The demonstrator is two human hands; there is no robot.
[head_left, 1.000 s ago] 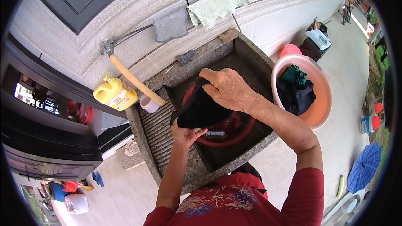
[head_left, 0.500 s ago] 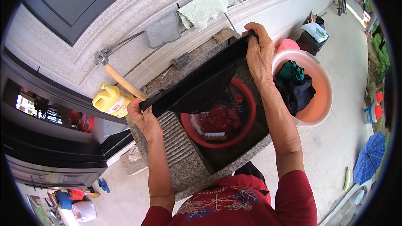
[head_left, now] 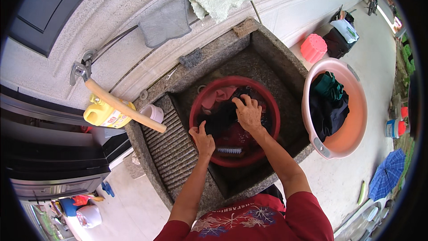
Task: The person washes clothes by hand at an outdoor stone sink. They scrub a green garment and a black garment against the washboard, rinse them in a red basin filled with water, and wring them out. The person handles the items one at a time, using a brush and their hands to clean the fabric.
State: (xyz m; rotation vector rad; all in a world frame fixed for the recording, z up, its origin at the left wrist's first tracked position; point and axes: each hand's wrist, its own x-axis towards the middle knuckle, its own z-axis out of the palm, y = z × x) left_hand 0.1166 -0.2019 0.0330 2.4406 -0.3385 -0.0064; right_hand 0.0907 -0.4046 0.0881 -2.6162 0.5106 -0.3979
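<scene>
A red basin (head_left: 195,107) stands in the stone wash sink, with dark reddish water and clothes in it. My right hand (head_left: 249,114) is bent over the middle of the basin, its fingers curled on a black cloth (head_left: 221,118) that lies crumpled in the water. At the basin's left rim, my left hand (head_left: 203,142) pinches the near left edge of the same cloth. A pink cloth (head_left: 216,98) shows at the basin's far left. A scrubbing brush (head_left: 229,151) with white bristles lies near its front, bristles up.
A ribbed washboard (head_left: 171,145) forms the sink's left side. On the far left are a yellow jug (head_left: 104,112), a wooden-handled hammer (head_left: 125,107) and a pale cup (head_left: 153,113). A pink tub (head_left: 356,111) with dark clothes stands right; a pink stool (head_left: 314,48) is behind it.
Both hands have come down with the black cloth, which was stretched between them above the sink and now lies bunched in the basin. The view has shifted too.
</scene>
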